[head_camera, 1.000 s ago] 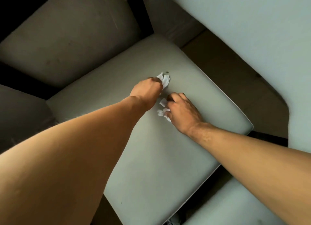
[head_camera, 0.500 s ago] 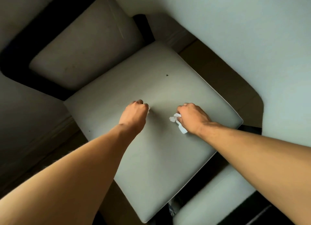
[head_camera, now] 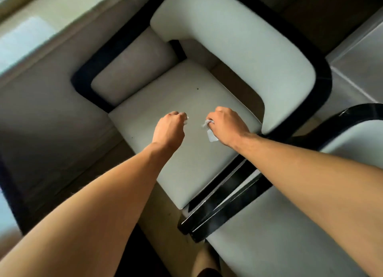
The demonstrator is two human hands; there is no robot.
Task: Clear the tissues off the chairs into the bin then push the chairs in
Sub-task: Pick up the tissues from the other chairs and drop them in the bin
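A pale upholstered chair point(head_camera: 182, 166) with a black frame and a curved padded back fills the middle of the head view. Both my hands hover above its seat. My left hand point(head_camera: 169, 129) is closed in a fist, and only a small white sliver of tissue point(head_camera: 186, 120) shows at its fingertips. My right hand point(head_camera: 227, 127) is closed on a crumpled white tissue point(head_camera: 210, 131) that hangs below the fingers. The seat itself shows only a tiny dark speck point(head_camera: 197, 88). No bin is in view.
A second pale chair point(head_camera: 279, 239) with a glossy black frame stands close at the lower right, almost touching the first. Tiled floor point(head_camera: 352, 59) runs along the right. A grey surface point(head_camera: 51, 115) lies to the left, and brown floor shows below the seat's front edge.
Both hands have closed on the tissues and lifted them off the seat, moving apart and back toward me. The view has pulled back, showing the whole chair.
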